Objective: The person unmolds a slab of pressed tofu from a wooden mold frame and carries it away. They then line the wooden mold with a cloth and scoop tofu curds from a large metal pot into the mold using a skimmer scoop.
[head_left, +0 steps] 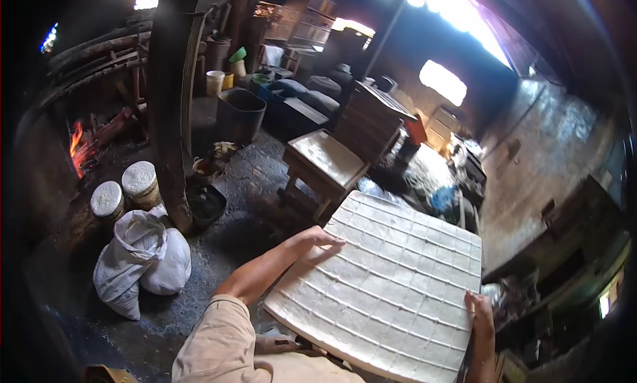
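Note:
A large, flat white slab marked with a grid of raised lines [391, 277] spans the space in front of my body, tilted in view. My left hand [317, 240] grips its left edge, thumb on the top face and the other fingers hidden underneath. On the opposite edge, my right hand [480, 310] is closed on the slab, with its fingertips showing at the rim. What supports the slab from below is mostly hidden.
A wooden table with a pale top [325, 156] stands just beyond the slab. White sacks [136, 250] and two white-topped buckets [140, 179] sit left, near a post [169, 104]. A fire [78, 147] burns far left. A dark barrel [240, 114] stands behind.

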Action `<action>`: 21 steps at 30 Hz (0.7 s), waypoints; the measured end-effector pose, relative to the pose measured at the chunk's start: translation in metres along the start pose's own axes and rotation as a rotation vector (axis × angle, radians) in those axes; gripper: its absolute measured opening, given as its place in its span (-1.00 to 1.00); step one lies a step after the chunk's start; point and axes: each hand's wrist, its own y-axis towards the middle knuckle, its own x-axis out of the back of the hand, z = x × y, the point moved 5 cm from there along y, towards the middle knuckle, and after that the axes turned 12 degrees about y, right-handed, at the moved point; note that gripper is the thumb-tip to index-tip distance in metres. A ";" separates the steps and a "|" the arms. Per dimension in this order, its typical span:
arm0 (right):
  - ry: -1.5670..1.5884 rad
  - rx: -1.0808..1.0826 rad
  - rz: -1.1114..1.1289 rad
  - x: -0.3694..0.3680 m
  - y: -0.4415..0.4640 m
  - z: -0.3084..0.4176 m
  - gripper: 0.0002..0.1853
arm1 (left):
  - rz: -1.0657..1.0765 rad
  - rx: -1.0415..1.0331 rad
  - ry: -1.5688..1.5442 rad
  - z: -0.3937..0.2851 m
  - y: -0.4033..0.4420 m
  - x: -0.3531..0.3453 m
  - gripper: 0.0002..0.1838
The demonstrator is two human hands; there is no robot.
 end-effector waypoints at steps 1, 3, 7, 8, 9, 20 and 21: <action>-0.063 -0.070 0.019 0.016 0.046 -0.027 -0.75 | -0.023 0.154 0.027 0.006 0.019 0.012 -0.31; -0.066 -0.111 0.093 0.002 0.128 -0.027 -0.77 | -0.008 0.025 -0.108 -0.018 0.043 0.047 -0.34; -0.200 -0.130 0.061 -0.062 0.279 -0.006 -0.80 | -0.017 -0.060 -0.357 -0.020 0.178 0.095 -0.62; -0.178 -0.174 0.070 -0.096 0.278 0.005 -0.80 | -0.096 -0.147 -0.280 -0.017 0.176 0.111 -0.63; -0.165 -0.221 0.079 -0.112 0.307 0.001 -0.81 | -0.172 -0.232 -0.209 -0.021 0.201 0.121 -0.65; -0.155 -0.200 0.219 -0.239 0.637 -0.062 -0.79 | -0.179 0.084 -0.835 0.007 0.416 0.266 -0.61; -0.153 -0.209 0.235 -0.254 0.669 -0.062 -0.79 | -0.217 0.146 -0.861 0.010 0.440 0.275 -0.59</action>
